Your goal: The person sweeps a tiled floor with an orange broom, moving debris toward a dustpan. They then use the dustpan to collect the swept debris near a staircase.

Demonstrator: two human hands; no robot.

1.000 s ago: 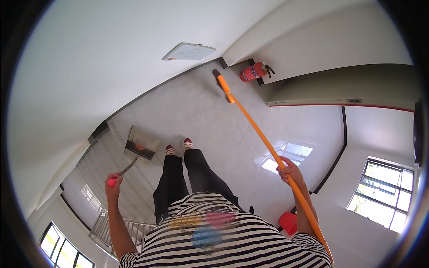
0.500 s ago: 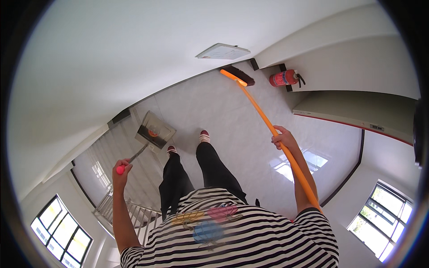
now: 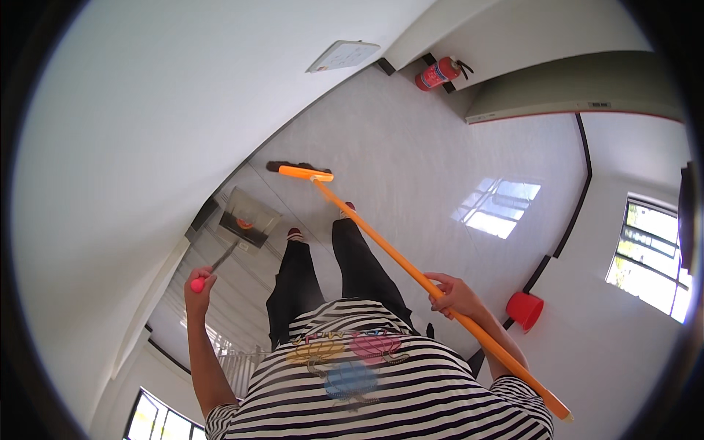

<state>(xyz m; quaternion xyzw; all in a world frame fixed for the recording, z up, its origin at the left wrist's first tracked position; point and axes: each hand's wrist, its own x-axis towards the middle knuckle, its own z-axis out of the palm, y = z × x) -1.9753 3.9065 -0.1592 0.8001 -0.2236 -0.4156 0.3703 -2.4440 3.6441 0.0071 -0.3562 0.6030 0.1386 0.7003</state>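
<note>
My right hand [image 3: 452,296] grips the orange handle of a broom [image 3: 381,243], which slants from beside my right arm up to the left. Its dark-bristled orange head [image 3: 301,172] rests on the floor ahead of my feet, close to the left wall. My left hand [image 3: 199,285] is closed round the pink-ended handle of a metal dustpan [image 3: 253,213]. The pan lies left of my feet, near the wall's base, with a round orange mark visible on it. Bristles and pan are apart.
A red fire extinguisher [image 3: 437,74] stands by the far wall, beside a grey cabinet [image 3: 543,103]. A red bucket [image 3: 525,311] sits at the right. Metal railings [image 3: 238,370] and steps show at the lower left. A white panel [image 3: 343,56] hangs on the left wall.
The broom head has swept from near the extinguisher toward the left and nearer to me, approaching the dustpan. My view has turned right, bringing the bucket into sight. Both hands keep their holds.
</note>
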